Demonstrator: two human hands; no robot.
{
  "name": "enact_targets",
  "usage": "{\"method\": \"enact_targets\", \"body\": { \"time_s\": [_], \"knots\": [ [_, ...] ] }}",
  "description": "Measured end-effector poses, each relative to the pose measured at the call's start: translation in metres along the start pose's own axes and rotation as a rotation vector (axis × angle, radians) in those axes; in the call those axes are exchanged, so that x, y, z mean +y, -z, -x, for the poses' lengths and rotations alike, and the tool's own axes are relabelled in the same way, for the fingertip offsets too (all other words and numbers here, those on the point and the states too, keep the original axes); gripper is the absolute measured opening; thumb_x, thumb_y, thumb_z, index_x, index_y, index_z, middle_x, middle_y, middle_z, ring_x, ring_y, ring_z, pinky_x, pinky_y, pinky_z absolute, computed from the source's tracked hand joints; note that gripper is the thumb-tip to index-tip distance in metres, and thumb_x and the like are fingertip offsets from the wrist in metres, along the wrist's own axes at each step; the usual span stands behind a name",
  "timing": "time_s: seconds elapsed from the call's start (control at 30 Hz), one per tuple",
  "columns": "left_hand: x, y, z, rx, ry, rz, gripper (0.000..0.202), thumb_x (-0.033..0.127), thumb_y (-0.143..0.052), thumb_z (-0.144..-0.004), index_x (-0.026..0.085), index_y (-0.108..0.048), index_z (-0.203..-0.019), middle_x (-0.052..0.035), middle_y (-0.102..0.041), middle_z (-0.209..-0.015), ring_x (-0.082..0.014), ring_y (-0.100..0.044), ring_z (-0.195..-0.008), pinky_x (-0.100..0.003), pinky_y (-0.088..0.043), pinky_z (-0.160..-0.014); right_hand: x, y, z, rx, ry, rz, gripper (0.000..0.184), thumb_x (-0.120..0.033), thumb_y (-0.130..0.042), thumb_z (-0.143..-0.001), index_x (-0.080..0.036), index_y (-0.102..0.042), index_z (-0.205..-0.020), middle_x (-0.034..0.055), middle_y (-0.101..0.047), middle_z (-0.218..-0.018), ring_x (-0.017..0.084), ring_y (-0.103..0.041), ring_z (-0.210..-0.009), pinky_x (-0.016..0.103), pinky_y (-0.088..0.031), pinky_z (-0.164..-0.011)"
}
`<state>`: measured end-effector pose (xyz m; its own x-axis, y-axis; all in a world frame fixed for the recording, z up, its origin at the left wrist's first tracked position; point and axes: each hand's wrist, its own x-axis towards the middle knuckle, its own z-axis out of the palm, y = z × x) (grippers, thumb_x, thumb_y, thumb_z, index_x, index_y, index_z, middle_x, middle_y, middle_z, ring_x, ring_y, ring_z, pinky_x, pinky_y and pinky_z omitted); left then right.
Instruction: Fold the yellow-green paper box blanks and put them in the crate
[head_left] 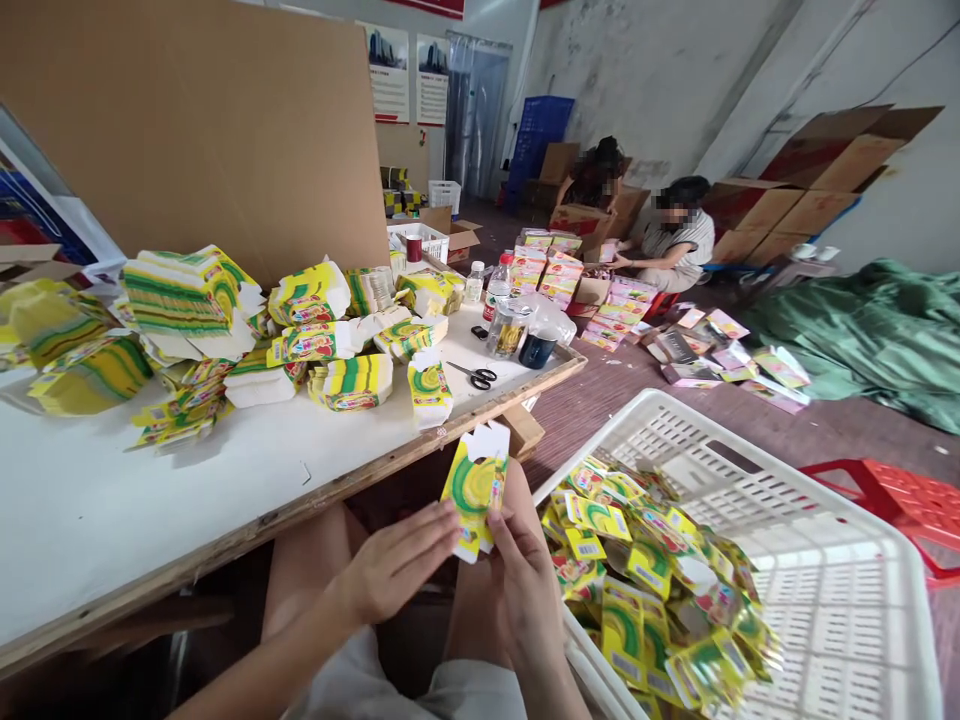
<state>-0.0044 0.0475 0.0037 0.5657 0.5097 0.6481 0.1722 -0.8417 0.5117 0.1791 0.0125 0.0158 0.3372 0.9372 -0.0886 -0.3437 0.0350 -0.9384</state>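
Observation:
A small yellow and green printed carton (474,485) with white end flaps is held up over my lap, just off the table's front edge. My right hand (525,590) grips its lower right side, the thumb on the front face. The fingers of my left hand (401,560) are straight and together, with their tips against the carton's lower left edge; its thumb is hidden. Bundles of flat, unfolded cartons (191,300) are piled on the white table (82,520). A single small stack of cartons (430,390) lies nearest the corner.
To my right, a white plastic basket (832,600) holds many folded cartons (637,580). Black scissors (476,376), a dark mug (537,348) and a bottle (498,285) stand or lie at the table's right end. A red stool (900,500) is beyond the basket. Two people sit among boxes farther back.

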Motion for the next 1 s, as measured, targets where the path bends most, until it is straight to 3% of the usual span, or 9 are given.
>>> {"method": "enact_targets", "body": {
  "time_s": [0.07, 0.13, 0.23, 0.27, 0.33, 0.4, 0.47, 0.73, 1.0],
  "knots": [
    [0.013, -0.008, 0.012, -0.006, 0.052, 0.068, 0.055, 0.004, -0.057, -0.092, 0.026, -0.053, -0.142, -0.008, -0.063, -0.14, -0.0274, -0.053, -0.135, -0.045, -0.047, -0.114, -0.005, -0.001, 0.001, -0.034, -0.036, -0.015, 0.023, -0.046, -0.075, -0.08, -0.024, -0.074, -0.085, 0.0032, -0.077, -0.082, 0.021, -0.07, -0.068, 0.03, -0.053, -0.058],
    [0.02, -0.012, 0.015, 0.163, 0.257, 0.181, 0.047, 0.013, -0.061, -0.093, 0.027, -0.059, -0.138, -0.0091, -0.059, -0.144, -0.0291, -0.051, -0.137, -0.046, -0.045, -0.115, -0.005, -0.001, 0.005, -0.062, -0.086, -0.031, 0.025, -0.045, -0.078, -0.077, -0.024, -0.072, -0.089, 0.0027, -0.076, -0.081, 0.022, -0.07, -0.071, 0.031, -0.054, -0.061],
    [0.023, -0.01, 0.004, 0.431, 0.664, 0.543, 0.048, 0.037, -0.066, -0.091, 0.024, -0.061, -0.136, -0.0115, -0.057, -0.147, -0.0337, -0.051, -0.137, -0.047, -0.045, -0.114, 0.002, -0.005, 0.014, -0.089, -0.125, -0.063, 0.035, -0.045, -0.081, -0.075, -0.023, -0.066, -0.098, 0.0016, -0.074, -0.075, 0.022, -0.07, -0.069, 0.033, -0.056, -0.065],
    [0.023, -0.008, -0.002, 0.444, 0.77, 0.703, 0.051, 0.045, -0.067, -0.089, 0.023, -0.062, -0.135, -0.0124, -0.06, -0.143, -0.0352, -0.053, -0.135, -0.048, -0.047, -0.111, 0.005, -0.007, 0.017, -0.104, -0.139, -0.079, 0.035, -0.044, -0.081, -0.076, -0.023, -0.064, -0.097, 0.0014, -0.074, -0.074, 0.022, -0.07, -0.068, 0.033, -0.056, -0.065],
    [0.023, -0.004, -0.011, 0.362, 0.898, 1.008, 0.058, 0.056, -0.068, -0.084, 0.021, -0.066, -0.13, -0.0141, -0.068, -0.133, -0.037, -0.059, -0.127, -0.049, -0.05, -0.106, 0.01, -0.012, 0.022, -0.152, -0.168, -0.097, 0.031, -0.044, -0.079, -0.078, -0.022, -0.063, -0.094, 0.0023, -0.073, -0.075, 0.021, -0.07, -0.068, 0.033, -0.056, -0.066],
    [0.025, -0.001, -0.017, 0.273, 0.946, 1.196, 0.06, 0.061, -0.068, -0.081, 0.021, -0.069, -0.126, -0.0153, -0.071, -0.127, -0.037, -0.063, -0.122, -0.049, -0.052, -0.101, 0.013, -0.016, 0.025, -0.195, -0.183, -0.099, 0.029, -0.043, -0.077, -0.08, -0.021, -0.065, -0.093, 0.0042, -0.075, -0.08, 0.021, -0.07, -0.071, 0.034, -0.056, -0.067],
    [0.029, 0.0, -0.019, 0.246, 0.953, 1.25, 0.06, 0.061, -0.071, -0.078, 0.021, -0.071, -0.122, -0.0152, -0.072, -0.126, -0.036, -0.064, -0.12, -0.047, -0.053, -0.099, 0.014, -0.018, 0.026, -0.198, -0.173, -0.085, 0.028, -0.042, -0.078, -0.079, -0.021, -0.067, -0.094, 0.0057, -0.076, -0.086, 0.022, -0.07, -0.076, 0.034, -0.056, -0.068],
    [0.032, -0.003, -0.012, 0.248, 0.977, 1.123, 0.053, 0.055, -0.068, -0.085, 0.018, -0.069, -0.123, -0.0153, -0.074, -0.12, -0.0313, -0.07, -0.105, -0.038, -0.058, -0.082, 0.013, -0.015, 0.028, -0.196, -0.138, 0.001, 0.033, -0.044, -0.082, -0.075, -0.02, -0.073, -0.097, 0.0071, -0.076, -0.092, 0.025, -0.071, -0.088, 0.04, -0.057, -0.084],
    [0.034, -0.01, -0.018, 0.374, 1.073, 0.852, 0.064, 0.071, -0.066, -0.076, 0.015, -0.067, -0.107, -0.01, -0.077, -0.097, -0.0271, -0.072, -0.089, -0.032, -0.057, -0.07, 0.017, -0.018, 0.032, -0.129, -0.103, 0.14, 0.035, -0.052, -0.076, -0.078, -0.018, -0.067, -0.079, 0.0055, -0.071, -0.074, 0.021, -0.066, -0.066, 0.034, -0.057, -0.063]
  ]
}}
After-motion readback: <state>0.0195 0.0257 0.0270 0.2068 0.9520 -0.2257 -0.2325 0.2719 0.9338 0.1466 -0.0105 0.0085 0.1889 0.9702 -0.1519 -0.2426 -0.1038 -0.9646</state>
